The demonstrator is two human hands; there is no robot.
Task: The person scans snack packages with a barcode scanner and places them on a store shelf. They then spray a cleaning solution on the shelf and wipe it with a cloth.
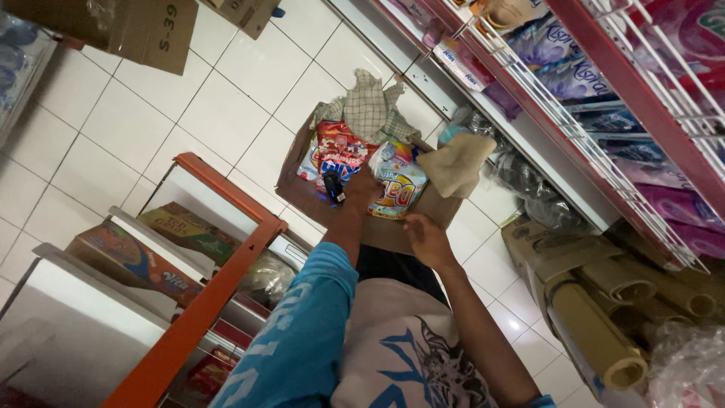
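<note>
Detergent pouch in cardboard box | left hand grasps it | right hand open | white tiled floor

The left hand hid part of the small dark device it gripped; the checked cloth covered the far packets in the cardboard box; the paper rolls were cut by the frame edge.

Cardboard box (open) sits on tiled floor.

A colourful soft detergent packet lies tilted in an open cardboard box.
</note>
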